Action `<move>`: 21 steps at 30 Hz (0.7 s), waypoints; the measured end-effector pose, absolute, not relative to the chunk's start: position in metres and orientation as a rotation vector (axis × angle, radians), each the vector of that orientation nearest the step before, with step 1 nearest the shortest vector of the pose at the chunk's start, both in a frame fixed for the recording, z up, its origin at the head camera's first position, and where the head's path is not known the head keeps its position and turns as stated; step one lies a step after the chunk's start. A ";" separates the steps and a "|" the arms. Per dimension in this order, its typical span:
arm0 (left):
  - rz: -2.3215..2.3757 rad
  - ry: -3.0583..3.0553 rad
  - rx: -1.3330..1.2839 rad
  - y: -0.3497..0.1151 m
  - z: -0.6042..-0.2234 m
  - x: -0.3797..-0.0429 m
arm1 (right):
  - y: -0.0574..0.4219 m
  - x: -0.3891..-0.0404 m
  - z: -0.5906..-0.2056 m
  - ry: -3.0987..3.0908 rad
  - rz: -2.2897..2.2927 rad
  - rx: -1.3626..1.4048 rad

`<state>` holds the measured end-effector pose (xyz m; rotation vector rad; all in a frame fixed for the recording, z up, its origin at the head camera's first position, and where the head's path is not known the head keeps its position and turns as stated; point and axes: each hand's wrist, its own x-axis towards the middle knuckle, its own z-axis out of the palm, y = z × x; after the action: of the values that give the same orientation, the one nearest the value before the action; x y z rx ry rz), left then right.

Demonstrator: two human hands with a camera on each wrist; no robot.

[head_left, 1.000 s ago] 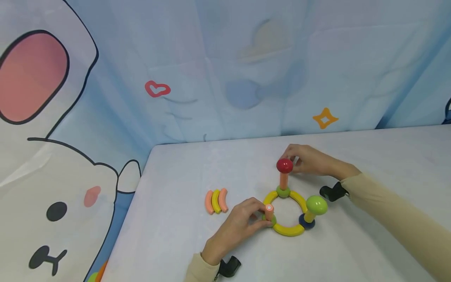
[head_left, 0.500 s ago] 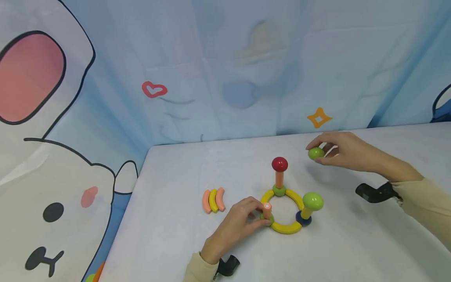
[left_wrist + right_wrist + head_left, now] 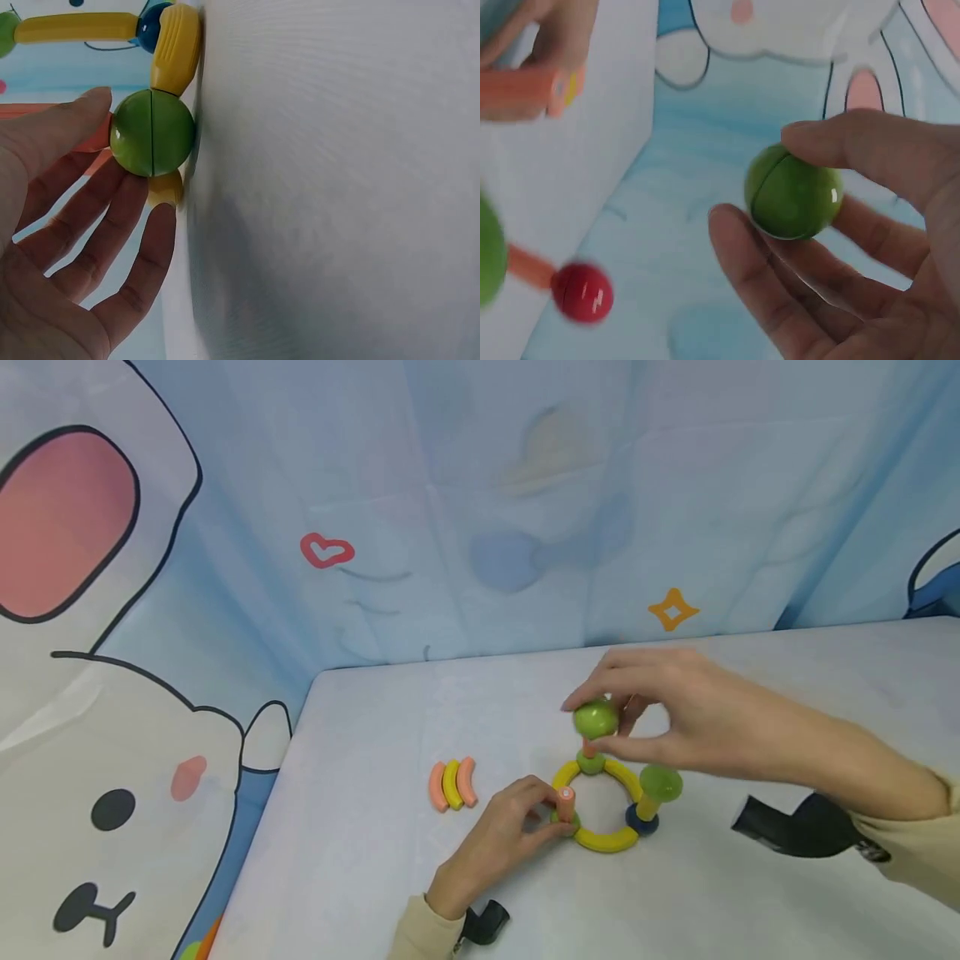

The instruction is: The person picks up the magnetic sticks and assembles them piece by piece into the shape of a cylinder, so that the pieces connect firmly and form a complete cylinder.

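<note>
Between thumb and fingers my right hand [image 3: 690,718] pinches a loose green wooden ball [image 3: 791,195], raised over the far part of a ring of yellow curved pieces [image 3: 606,842]. Behind it in the head view, the red ball [image 3: 583,291] on its orange rod is mostly covered; the right wrist view shows it. My left hand [image 3: 506,827] holds the base of an upright orange rod [image 3: 566,803], fingertips against the green joint ball [image 3: 150,133] under it. On the ring's right, a light green ball [image 3: 662,783] tops a yellow rod over a dark blue ball [image 3: 641,821].
Left of the ring, several curved pieces, orange [image 3: 437,787] and yellow [image 3: 452,785], lie side by side on the white table [image 3: 360,860]. A blue printed curtain [image 3: 480,510] hangs behind the table's back edge.
My right hand has gone from behind the red ball out to the right with the green ball, then back left and nearer, over the ring. The left hand keeps its hold.
</note>
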<state>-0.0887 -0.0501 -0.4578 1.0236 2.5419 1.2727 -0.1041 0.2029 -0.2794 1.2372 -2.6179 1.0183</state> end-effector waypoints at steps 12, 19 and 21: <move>1.286 2.525 1.068 -0.046 -0.459 -0.090 | 0.161 -0.086 -0.307 -2.890 0.701 1.380; 1.304 2.516 1.070 -0.046 -0.459 -0.091 | 0.156 -0.087 -0.315 -2.924 0.511 1.337; 1.300 2.521 1.079 -0.046 -0.459 -0.091 | 0.155 -0.088 -0.316 -2.922 0.495 1.331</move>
<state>-0.0911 -0.0457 -0.4589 1.0793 2.5209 1.3000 -0.0878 0.1553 -0.3155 1.3312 -2.9223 0.4947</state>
